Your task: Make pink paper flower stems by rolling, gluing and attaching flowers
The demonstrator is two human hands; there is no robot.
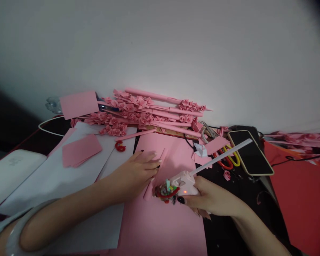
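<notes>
My left hand [137, 172] lies with outstretched fingers against a thin rolled pink paper tube [148, 191], which slants across a large pink sheet [165, 229]. Part of the tube is hidden beneath the fingers. In my right hand [214, 197] is a pale pink hot glue gun [186, 183] with a small light glowing orange. A long glue stick [224, 155] sticks out of its back. The nozzle end points left, close to the tube, and is wrapped in colourful clutter [166, 191]. Whether the nozzle touches the paper cannot be made out.
Pink paper flower stems [149, 112] are heaped along the wall. To the right are scissors [225, 160], a phone [250, 153] and red paper [304, 199]. White sheets [96, 224], small pink cards [81, 150] and a white device [18, 174] lie to the left.
</notes>
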